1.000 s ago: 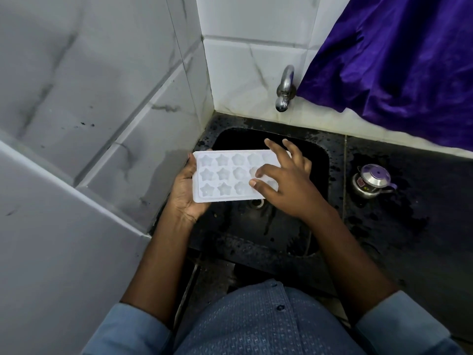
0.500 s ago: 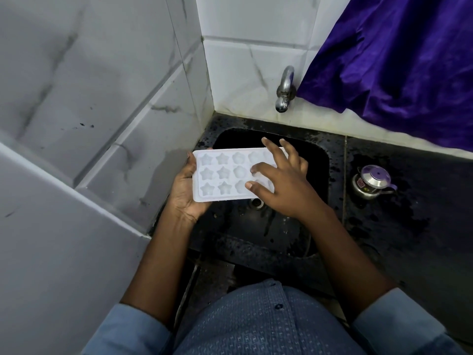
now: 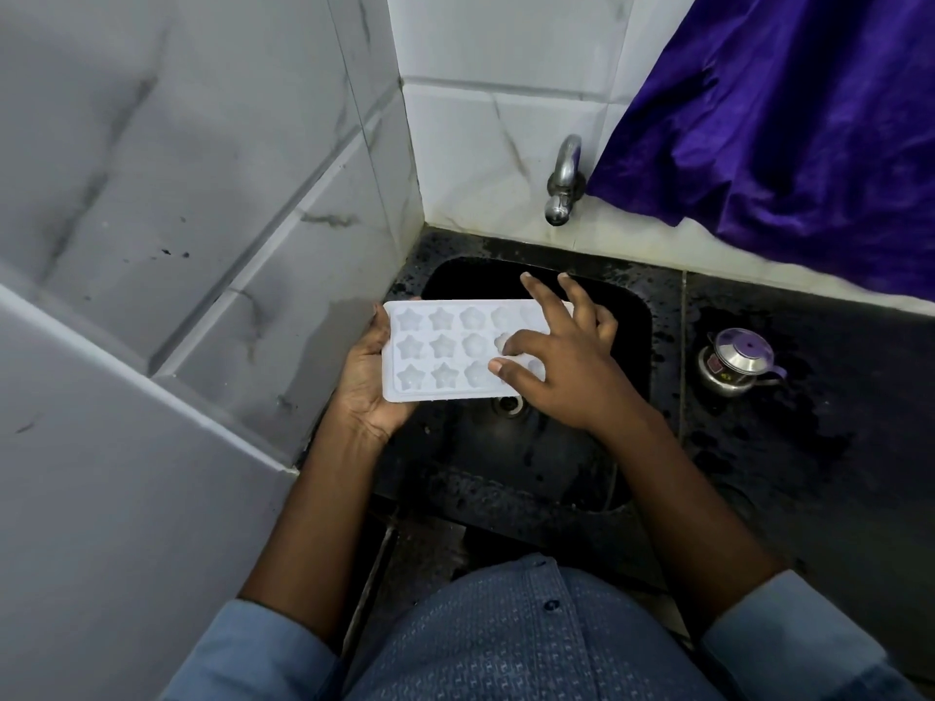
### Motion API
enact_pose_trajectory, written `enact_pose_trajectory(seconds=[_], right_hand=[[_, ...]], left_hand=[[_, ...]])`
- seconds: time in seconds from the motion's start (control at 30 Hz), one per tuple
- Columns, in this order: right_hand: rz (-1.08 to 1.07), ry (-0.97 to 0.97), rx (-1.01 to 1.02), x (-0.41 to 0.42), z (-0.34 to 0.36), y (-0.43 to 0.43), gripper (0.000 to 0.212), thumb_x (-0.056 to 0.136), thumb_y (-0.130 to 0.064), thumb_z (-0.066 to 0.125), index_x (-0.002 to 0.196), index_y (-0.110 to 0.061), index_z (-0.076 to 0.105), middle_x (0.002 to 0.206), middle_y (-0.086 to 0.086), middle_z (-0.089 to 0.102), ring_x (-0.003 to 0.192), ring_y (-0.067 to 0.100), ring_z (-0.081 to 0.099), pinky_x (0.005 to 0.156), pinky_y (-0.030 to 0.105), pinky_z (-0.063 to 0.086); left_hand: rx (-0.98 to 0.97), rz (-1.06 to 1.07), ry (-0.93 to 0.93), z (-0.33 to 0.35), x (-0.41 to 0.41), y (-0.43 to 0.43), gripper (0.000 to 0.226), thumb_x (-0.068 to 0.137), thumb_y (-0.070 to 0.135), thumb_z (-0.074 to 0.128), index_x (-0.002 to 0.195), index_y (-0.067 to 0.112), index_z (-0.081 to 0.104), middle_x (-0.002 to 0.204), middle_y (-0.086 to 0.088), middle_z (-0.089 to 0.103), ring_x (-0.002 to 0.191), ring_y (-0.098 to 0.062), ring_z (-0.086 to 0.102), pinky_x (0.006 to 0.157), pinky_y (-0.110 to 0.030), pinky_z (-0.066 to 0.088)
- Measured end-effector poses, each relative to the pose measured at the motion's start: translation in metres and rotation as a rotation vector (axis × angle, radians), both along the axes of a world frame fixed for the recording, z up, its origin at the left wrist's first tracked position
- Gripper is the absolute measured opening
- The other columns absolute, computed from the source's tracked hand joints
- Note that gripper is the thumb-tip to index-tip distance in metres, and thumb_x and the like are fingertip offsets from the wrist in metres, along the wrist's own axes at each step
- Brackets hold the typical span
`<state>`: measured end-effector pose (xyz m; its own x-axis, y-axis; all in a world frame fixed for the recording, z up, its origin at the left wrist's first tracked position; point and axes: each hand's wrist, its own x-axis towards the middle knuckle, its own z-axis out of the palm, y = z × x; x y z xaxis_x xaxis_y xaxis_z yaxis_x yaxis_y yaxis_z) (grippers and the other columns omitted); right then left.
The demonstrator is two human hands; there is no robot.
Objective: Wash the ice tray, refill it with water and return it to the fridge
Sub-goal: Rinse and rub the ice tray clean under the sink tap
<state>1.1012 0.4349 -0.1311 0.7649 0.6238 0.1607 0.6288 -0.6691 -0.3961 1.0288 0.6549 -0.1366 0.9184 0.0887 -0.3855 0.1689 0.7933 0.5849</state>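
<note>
the right hand (image 3: 561,371) covers the right end of the ice tray (image 3: 440,356), hiding the cells there. the fingers of the left hand (image 3: 364,387) are out of sight under the tray. the drain (image 3: 508,404) shows only in part. the purple cloth (image 3: 784,118) runs off the top and right edges. the label on the small steel pot (image 3: 736,361) is too small to read.

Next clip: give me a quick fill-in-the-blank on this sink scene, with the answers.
The left hand holds the white ice tray over the black ____. The metal pot stands on the counter, ____ of the tray. No water runs from the wall-mounted ____.
Missing: sink, right, tap.
</note>
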Motion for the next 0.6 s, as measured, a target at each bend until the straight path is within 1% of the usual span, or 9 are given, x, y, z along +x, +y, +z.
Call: enact_pose_trajectory(seconds=[0.07,0.13,0.2,0.23,0.33,0.4,0.53,0.6], right_hand=[[-0.005,-0.016,0.031,-0.0008,0.0006,-0.0003,0.044,0.095,-0.071,0.044,0.106,-0.039,0.072,0.174,-0.006,0.008,0.159,0.029,-0.009,0.118,0.054,0.001],[-0.005,-0.011,-0.014,-0.0011,0.0024,0.0007,0.043,0.096,-0.071,0.045,0.111,-0.039,0.071,0.174,-0.005,0.006,0.158,0.029,-0.01,0.118,0.051,-0.001],[-0.003,0.005,-0.065,-0.0012,0.0031,0.0018,0.045,0.096,-0.072,0.045,0.114,-0.039,0.07,0.174,-0.004,0.004,0.158,0.028,-0.013,0.117,0.049,-0.003],[-0.001,0.009,-0.065,-0.0013,0.0033,0.0015,0.044,0.096,-0.072,0.046,0.113,-0.039,0.071,0.174,-0.004,0.004,0.158,0.028,-0.013,0.117,0.049,-0.003],[-0.006,-0.007,0.012,-0.0009,0.0034,-0.0015,0.038,0.097,-0.068,0.05,0.097,-0.037,0.072,0.173,-0.006,0.011,0.159,0.027,-0.009,0.118,0.053,0.001],[-0.019,-0.024,0.053,-0.0001,0.0038,-0.0028,0.037,0.097,-0.067,0.05,0.093,-0.035,0.07,0.173,-0.007,0.013,0.159,0.026,-0.007,0.118,0.054,0.003],[-0.004,0.003,-0.041,-0.001,0.0038,0.0007,0.043,0.097,-0.07,0.047,0.107,-0.037,0.072,0.174,-0.005,0.006,0.158,0.028,-0.011,0.118,0.052,-0.001],[-0.008,0.039,-0.067,-0.002,0.0033,0.0001,0.044,0.096,-0.071,0.047,0.112,-0.039,0.072,0.174,-0.005,0.004,0.158,0.027,-0.014,0.118,0.051,-0.003]], left_hand=[[-0.017,0.003,-0.002,0.0014,-0.0001,-0.0016,0.068,0.109,0.055,0.037,0.111,0.003,0.081,0.128,-0.023,0.071,0.109,-0.04,0.074,0.08,-0.054,0.064],[-0.028,-0.002,-0.01,0.0027,0.0,-0.003,0.069,0.11,0.055,0.035,0.111,0.003,0.081,0.129,-0.023,0.071,0.11,-0.04,0.073,0.081,-0.054,0.063],[-0.017,-0.005,-0.012,0.0043,-0.0001,-0.0042,0.07,0.111,0.055,0.033,0.108,0.005,0.082,0.126,-0.022,0.073,0.109,-0.039,0.074,0.082,-0.054,0.063],[-0.021,-0.003,-0.012,0.005,-0.0001,-0.0047,0.071,0.111,0.054,0.031,0.104,0.007,0.083,0.124,-0.021,0.074,0.107,-0.038,0.075,0.081,-0.053,0.063],[0.005,0.008,-0.005,0.0069,-0.0014,-0.007,0.071,0.111,0.052,0.03,0.097,0.01,0.085,0.118,-0.019,0.077,0.103,-0.035,0.076,0.078,-0.051,0.064],[-0.008,0.01,0.003,0.005,-0.0016,-0.007,0.071,0.111,0.052,0.031,0.096,0.009,0.085,0.117,-0.019,0.077,0.102,-0.035,0.077,0.078,-0.052,0.064],[0.014,0.009,0.01,0.0022,-0.0009,-0.0054,0.069,0.111,0.053,0.033,0.099,0.01,0.085,0.123,-0.019,0.075,0.108,-0.037,0.075,0.083,-0.055,0.063],[0.031,0.007,0.012,0.0028,-0.0013,-0.0055,0.07,0.112,0.052,0.031,0.096,0.011,0.085,0.119,-0.018,0.076,0.105,-0.036,0.076,0.081,-0.053,0.064]])
